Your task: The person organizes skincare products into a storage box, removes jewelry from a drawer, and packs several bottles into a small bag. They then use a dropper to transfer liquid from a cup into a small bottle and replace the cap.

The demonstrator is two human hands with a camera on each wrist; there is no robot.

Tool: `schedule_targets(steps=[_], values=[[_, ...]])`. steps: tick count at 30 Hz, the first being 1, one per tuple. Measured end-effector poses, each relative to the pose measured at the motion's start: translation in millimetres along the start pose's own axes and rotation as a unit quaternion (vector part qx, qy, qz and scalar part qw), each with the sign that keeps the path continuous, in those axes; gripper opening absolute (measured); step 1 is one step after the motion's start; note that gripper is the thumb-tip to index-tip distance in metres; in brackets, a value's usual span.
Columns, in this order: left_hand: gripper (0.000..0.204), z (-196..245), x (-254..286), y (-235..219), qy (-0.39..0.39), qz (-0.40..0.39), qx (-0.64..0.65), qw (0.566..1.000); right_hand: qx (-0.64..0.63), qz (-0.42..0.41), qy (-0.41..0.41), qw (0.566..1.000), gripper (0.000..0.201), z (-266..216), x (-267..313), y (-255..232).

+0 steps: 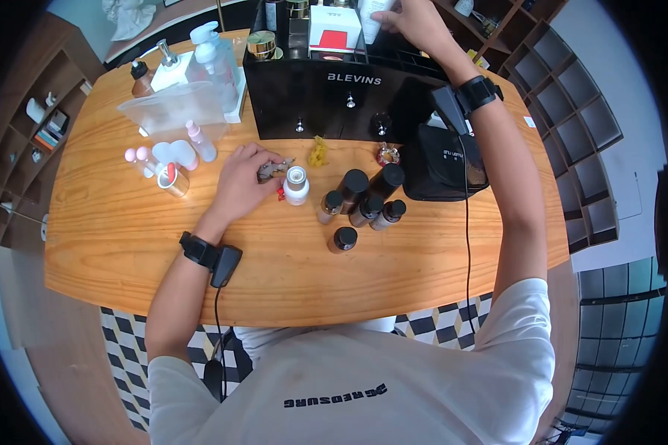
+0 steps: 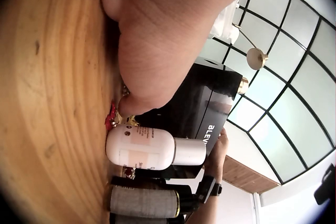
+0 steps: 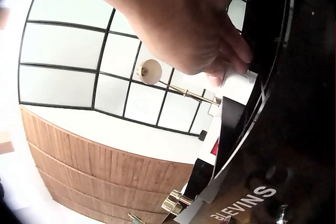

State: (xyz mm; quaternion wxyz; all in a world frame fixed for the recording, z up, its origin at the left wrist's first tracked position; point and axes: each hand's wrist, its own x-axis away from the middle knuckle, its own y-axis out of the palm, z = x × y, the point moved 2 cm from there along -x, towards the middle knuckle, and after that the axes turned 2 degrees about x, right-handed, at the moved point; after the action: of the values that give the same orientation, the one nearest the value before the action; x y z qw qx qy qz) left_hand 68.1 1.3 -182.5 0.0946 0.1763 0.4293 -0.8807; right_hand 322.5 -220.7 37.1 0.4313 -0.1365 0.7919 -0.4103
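Note:
My right hand (image 1: 417, 22) grips a white tube (image 1: 369, 28) by its upper end, at the top of the black organizer box (image 1: 304, 96) lettered BLEVINS. In the right wrist view the tube (image 3: 239, 86) shows below my fingertips, at the box's rim. My left hand (image 1: 243, 182) rests low on the table, finger and thumb around a crumpled grey scrunchie (image 1: 273, 169). Beside the thumb stand a white bottle (image 1: 296, 187) and, at its foot, a small red trinket (image 1: 280, 194). From the left wrist, the bottle (image 2: 139, 146) is upright and the left fingertips are hidden.
Several dark-capped bottles (image 1: 352, 185) cluster right of centre. A yellow scrunchie (image 1: 318, 152) and a beaded hair tie (image 1: 387, 153) lie before the box. A black pouch (image 1: 445, 163) sits at right. Pink-capped bottles (image 1: 200, 142), a cup (image 1: 174, 182) and a clear holder (image 1: 178, 111) occupy the left.

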Motion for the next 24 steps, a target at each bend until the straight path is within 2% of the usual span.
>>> schedule_targets(steps=[3,5,6,8,10,11,12,13,14,16,17,18,24], values=[[0.031,0.1,0.2,0.5,0.009,0.004,0.001,1.0,-0.044,0.003,0.017,0.999,0.042,-9.2,10.7,-3.1],[0.031,0.3,0.2,0.5,0.006,0.008,0.004,1.0,-0.068,0.057,-0.033,0.995,0.041,-18.3,22.6,-11.2],[0.031,0.4,0.1,0.7,0.003,0.006,0.006,1.0,-0.069,0.053,-0.031,0.996,0.041,-17.2,23.6,-15.4],[0.031,0.0,0.3,0.0,0.011,0.01,0.011,1.0,-0.031,0.132,0.002,0.991,0.043,-13.6,23.8,-30.6],[0.031,-1.9,0.4,0.7,0.005,0.002,0.012,1.0,-0.1,0.129,0.01,0.987,0.032,-33.0,39.4,-50.8],[0.032,-2.4,0.5,1.1,0.004,-0.009,0.012,1.0,-0.109,0.021,-0.041,0.993,0.027,-15.6,49.2,-53.5],[0.032,-2.4,0.3,1.0,0.003,-0.011,0.013,1.0,-0.116,-0.087,-0.091,0.985,0.024,-17.8,60.8,-57.9],[0.032,-2.2,0.0,1.0,0.002,-0.009,0.017,1.0,-0.132,-0.154,-0.107,0.973,0.026,-20.5,77.9,-54.4],[0.032,-1.6,0.1,1.4,0.002,-0.007,0.021,1.0,-0.148,-0.221,-0.121,0.956,0.028,-48.7,101.9,-53.0],[0.033,-0.4,-0.1,1.6,0.001,-0.006,0.016,1.0,-0.053,-0.305,-0.175,0.934,0.038,-59.0,134.4,-43.3],[0.033,-0.2,-0.5,1.0,0.0,-0.004,0.01,1.0,-0.015,-0.384,-0.104,0.917,0.037,-69.0,145.6,-41.3],[0.033,-0.2,-0.6,0.7,0.0,-0.003,0.009,1.0,-0.007,-0.403,-0.11,0.908,0.039,-67.4,155.2,-33.3],[0.033,3.2,-0.6,0.2,0.0,-0.005,0.01,1.0,-0.033,-0.402,-0.107,0.909,0.032,-59.2,172.5,-17.8]])
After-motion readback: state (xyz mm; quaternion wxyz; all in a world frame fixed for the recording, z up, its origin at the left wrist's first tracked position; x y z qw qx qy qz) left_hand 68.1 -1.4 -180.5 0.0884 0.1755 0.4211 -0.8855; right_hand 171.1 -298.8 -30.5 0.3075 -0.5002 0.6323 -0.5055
